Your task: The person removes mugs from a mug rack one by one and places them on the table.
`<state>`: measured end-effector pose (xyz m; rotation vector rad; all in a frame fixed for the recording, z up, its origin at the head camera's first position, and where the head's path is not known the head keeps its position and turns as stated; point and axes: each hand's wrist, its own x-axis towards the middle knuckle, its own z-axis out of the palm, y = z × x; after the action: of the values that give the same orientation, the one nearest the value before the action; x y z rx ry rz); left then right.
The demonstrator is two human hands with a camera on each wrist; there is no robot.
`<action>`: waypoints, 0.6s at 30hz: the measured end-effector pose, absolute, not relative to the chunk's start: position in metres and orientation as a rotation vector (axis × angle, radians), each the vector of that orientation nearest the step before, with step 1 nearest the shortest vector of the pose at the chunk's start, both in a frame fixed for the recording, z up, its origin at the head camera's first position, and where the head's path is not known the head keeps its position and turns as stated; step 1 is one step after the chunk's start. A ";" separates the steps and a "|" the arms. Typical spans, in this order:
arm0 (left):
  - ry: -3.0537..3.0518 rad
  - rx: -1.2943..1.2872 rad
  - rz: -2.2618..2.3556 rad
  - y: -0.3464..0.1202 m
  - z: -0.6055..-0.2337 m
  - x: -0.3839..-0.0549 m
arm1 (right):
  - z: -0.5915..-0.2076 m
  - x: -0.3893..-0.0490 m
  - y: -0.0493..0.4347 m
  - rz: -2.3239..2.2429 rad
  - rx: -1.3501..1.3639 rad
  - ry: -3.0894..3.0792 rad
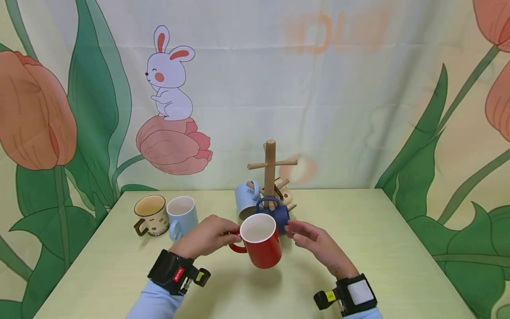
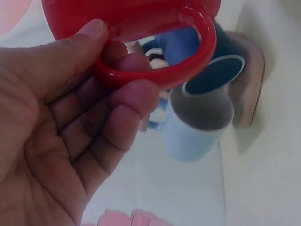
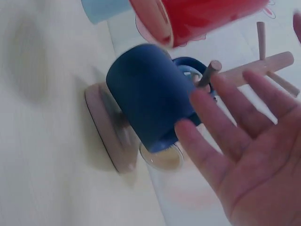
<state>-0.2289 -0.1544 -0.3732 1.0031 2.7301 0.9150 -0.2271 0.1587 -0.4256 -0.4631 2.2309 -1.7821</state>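
Left hand (image 1: 208, 236) pinching red mug (image 1: 264, 246) by its handle, over mid-bench (image 1: 378, 239), in front of the rack (image 1: 270, 177) at the far edge. Right hand (image 1: 320, 248) empty, fingers spread, by the navy mug (image 1: 282, 215). I'd pinch lightly, leave the loop's opening clear, steer wide of the navy mug.

head: above, forward-down | wrists: close, rolled sideways | shared: red mug (image 1: 261, 248)

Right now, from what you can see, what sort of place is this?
Probably a staged recording spot, judging by the printed cartoon backdrop behind the plain table, plus the black wrist-worn devices.
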 end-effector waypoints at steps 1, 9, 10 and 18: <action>2.748 0.982 0.920 -0.158 -0.372 -0.228 | -0.426 -0.228 0.159 -1.781 -0.426 2.278; 2.882 0.848 0.946 -0.182 -0.370 -0.230 | -0.433 -0.233 0.164 -1.556 -0.162 2.722; 2.905 0.824 0.941 -0.184 -0.370 -0.230 | -0.434 -0.233 0.165 -1.492 -0.148 2.774; 3.056 0.573 0.922 -0.194 -0.369 -0.232 | -0.438 -0.231 0.166 -1.026 -0.116 3.013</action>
<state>-0.2322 -0.1942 -0.3690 0.5732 3.0555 0.9220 -0.2312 0.1664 -0.4379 -0.1158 3.0127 -1.0260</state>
